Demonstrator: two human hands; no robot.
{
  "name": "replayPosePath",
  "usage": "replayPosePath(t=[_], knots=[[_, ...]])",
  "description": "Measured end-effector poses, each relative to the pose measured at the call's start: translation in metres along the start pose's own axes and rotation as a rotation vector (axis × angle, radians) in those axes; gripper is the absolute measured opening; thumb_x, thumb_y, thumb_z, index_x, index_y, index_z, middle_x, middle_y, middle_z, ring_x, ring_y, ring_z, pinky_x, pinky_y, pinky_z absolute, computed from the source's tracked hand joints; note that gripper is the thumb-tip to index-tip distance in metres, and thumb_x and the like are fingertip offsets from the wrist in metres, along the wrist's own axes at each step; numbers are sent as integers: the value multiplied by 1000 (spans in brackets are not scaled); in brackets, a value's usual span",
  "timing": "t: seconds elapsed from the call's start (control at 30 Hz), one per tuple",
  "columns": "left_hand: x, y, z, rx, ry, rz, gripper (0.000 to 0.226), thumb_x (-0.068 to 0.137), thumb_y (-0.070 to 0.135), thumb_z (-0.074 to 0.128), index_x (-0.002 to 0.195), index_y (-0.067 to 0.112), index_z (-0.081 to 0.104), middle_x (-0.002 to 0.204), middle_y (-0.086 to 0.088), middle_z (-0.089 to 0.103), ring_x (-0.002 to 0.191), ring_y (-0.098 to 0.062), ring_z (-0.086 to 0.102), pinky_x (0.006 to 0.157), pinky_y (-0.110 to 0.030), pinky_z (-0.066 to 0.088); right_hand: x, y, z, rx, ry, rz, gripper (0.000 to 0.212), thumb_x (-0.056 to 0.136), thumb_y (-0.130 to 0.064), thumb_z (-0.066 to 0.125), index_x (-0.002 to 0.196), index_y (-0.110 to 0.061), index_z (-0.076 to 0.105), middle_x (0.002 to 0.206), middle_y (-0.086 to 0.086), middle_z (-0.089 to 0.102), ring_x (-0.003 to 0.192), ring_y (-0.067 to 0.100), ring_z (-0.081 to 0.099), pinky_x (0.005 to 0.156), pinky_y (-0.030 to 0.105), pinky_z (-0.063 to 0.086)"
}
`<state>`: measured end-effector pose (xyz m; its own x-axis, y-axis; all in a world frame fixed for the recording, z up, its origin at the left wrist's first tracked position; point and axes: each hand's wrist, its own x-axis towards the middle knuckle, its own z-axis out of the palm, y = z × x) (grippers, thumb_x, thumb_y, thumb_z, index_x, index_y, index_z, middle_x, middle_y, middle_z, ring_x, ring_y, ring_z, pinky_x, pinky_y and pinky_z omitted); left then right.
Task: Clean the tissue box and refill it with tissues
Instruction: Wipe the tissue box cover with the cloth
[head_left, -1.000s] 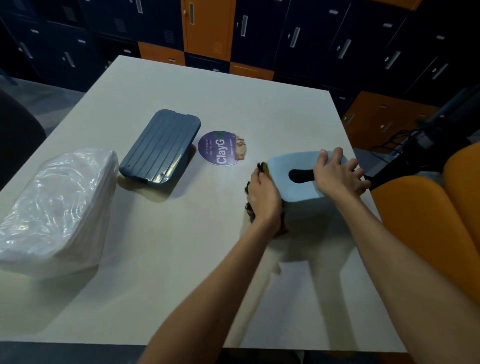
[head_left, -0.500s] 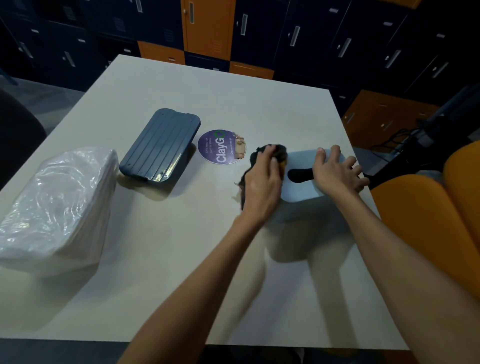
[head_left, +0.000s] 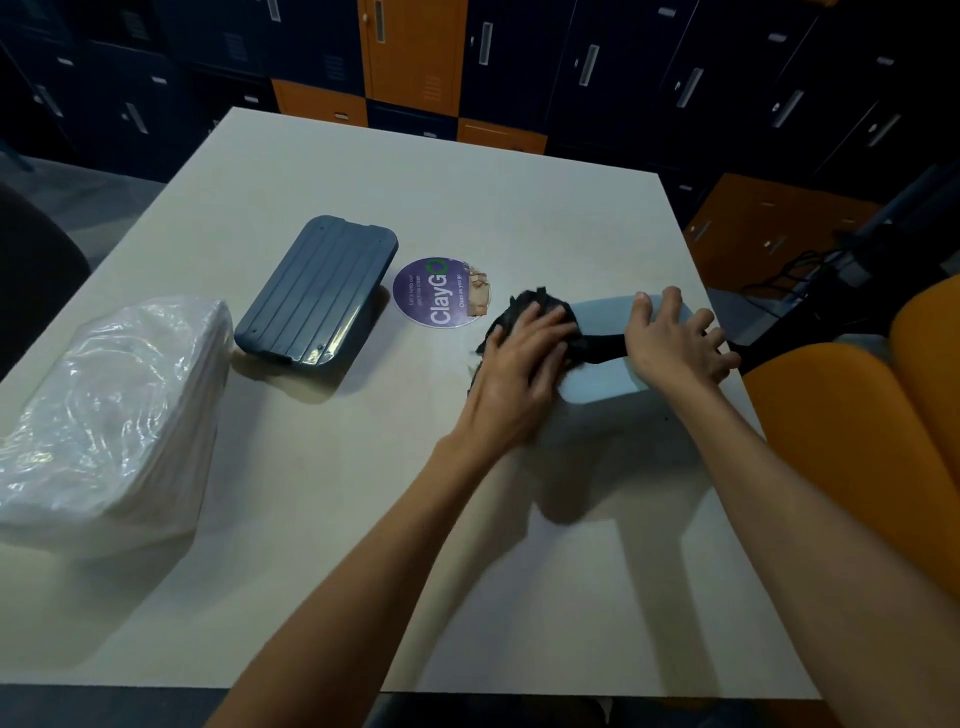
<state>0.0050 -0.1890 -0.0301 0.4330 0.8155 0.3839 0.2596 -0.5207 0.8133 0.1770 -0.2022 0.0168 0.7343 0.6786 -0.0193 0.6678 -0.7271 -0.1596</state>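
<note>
The pale blue tissue box (head_left: 602, 318) sits at the right of the desk (head_left: 363, 519), close to its right edge, with its dark slot facing up between the two hands. The left hand (head_left: 519, 364) lies flat on a dark cloth (head_left: 525, 306), fingers stretched out and pressing it onto the box's left end. The right hand (head_left: 670, 343) rests on the right end with fingers spread, bracing the box rather than clasping it.

This looks like the wiping step, with refilling not yet begun. To do it well, the person would likely keep the right hand's weight on the box so it does not slide, and work the cloth in strokes towards the slot and over the rounded corners.

The desk's edge just right of the box leaves little margin, and an orange chair (head_left: 857, 441) stands beyond it, so pushing rightwards risks a fall. To the left lie a round purple sticker (head_left: 436, 293), a ridged dark blue cover (head_left: 317, 296) and, farther left, the plastic-wrapped tissue pack (head_left: 109, 410). The near middle of the desk offers the most room.
</note>
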Motion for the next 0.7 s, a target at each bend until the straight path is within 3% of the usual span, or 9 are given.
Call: replayPosePath(t=[0.1,0.23,0.3,0.37,0.4,0.47,0.57,0.63,0.7], knots=[[3,3,2,-75,-33,-66,33,97,14,47,123,6,64,142,-10,52,144,-29,28,116,-42,29,0,0,0,2,-2,2,56,98,-53,12,142,-20,23,142,25,30,128,45,30,106,62,19],[-37,14,-10,-58,-167,131,34,99,23,45,124,8,64,139,-7,56,141,-16,33,116,-26,28,0,0,-1,5,-1,-4,55,98,-53,12,141,-21,23,141,25,30,127,44,31,106,62,20],[-39,23,-27,-230,-207,31,29,101,21,46,122,16,66,120,-9,69,117,-5,57,100,-20,44,0,-1,-1,2,-3,-6,55,98,-53,12,142,-21,23,141,24,30,127,44,32,106,62,20],[-27,21,-40,-501,4,-182,26,102,26,46,114,28,68,86,-16,69,74,-9,62,67,-26,50,0,-2,-2,3,-4,-1,55,98,-53,12,141,-21,24,141,25,31,127,44,31,106,62,20],[-19,14,-43,-669,128,-313,25,102,31,46,113,28,68,81,-15,67,68,-14,60,61,-29,49,-1,-2,-2,2,-3,3,55,98,-53,12,141,-21,24,141,25,31,128,44,31,106,62,19],[-2,1,-38,-1006,261,-542,40,96,48,51,121,20,65,92,-11,66,77,-21,62,62,-35,49,-2,-2,-2,0,-4,9,55,98,-52,12,141,-21,24,141,25,31,128,44,31,106,62,18],[9,5,-4,-1061,302,-687,66,87,72,44,128,24,60,101,-5,61,83,-15,62,69,-41,51,-2,-2,-2,3,-7,9,54,98,-52,12,141,-21,24,141,24,31,128,44,31,106,63,18],[3,18,18,-889,369,-692,65,89,72,36,142,35,43,136,0,54,118,-30,59,97,-55,48,-1,-2,-2,4,-4,8,55,98,-53,12,141,-22,24,141,24,31,128,43,31,107,63,19],[-12,32,33,-806,424,-565,56,99,52,33,152,43,15,157,13,28,145,-16,29,119,-47,25,0,-1,-1,1,-2,12,55,98,-53,12,142,-22,23,141,24,31,128,44,31,107,63,19]])
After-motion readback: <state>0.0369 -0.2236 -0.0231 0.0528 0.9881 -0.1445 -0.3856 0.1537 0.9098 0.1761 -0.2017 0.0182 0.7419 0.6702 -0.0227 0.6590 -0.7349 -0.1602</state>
